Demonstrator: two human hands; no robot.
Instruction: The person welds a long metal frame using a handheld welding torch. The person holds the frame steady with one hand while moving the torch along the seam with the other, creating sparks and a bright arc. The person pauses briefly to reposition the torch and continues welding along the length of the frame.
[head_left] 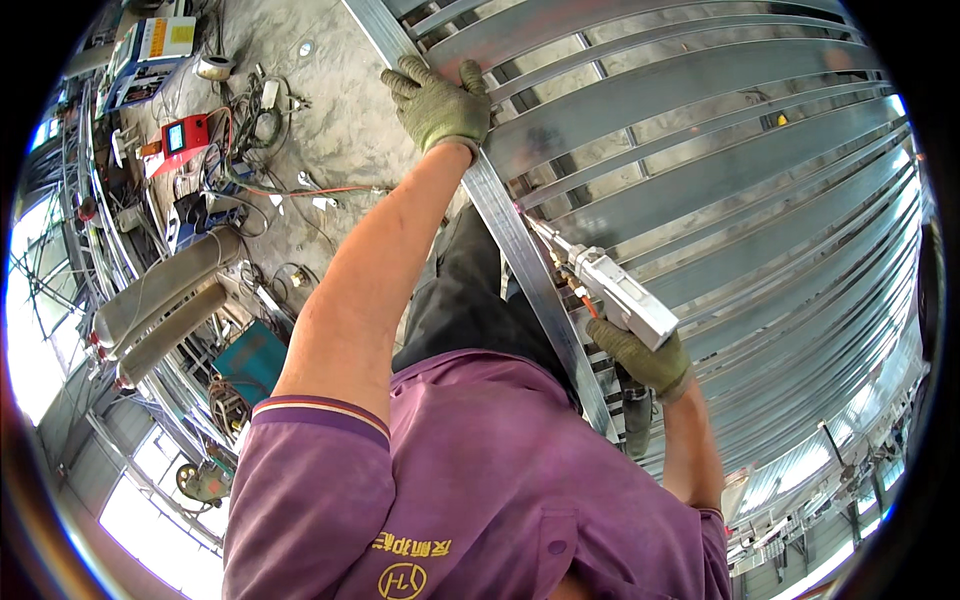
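A silver metal panel [640, 210] of many parallel slats stretches away to the right, edged by a long flat rail [520, 250] in front of me. My left hand [440, 108], in an olive work glove, lies on the upper part of that rail with its fingers spread. Lower down, my gloved right hand [645, 357] is wrapped round a welding gun [625, 298] with a white box-shaped body. The gun's narrow nozzle points up and left, its tip close to the joint of a slat and the rail. Its handle is mostly hidden by my glove.
On the concrete floor at left lie tangled cables [262, 115] and a red box with a small screen [183, 140]. Two grey cylinders [165, 300] rest near a teal box [250, 360]. A blue-and-white machine [150, 50] stands at the upper left.
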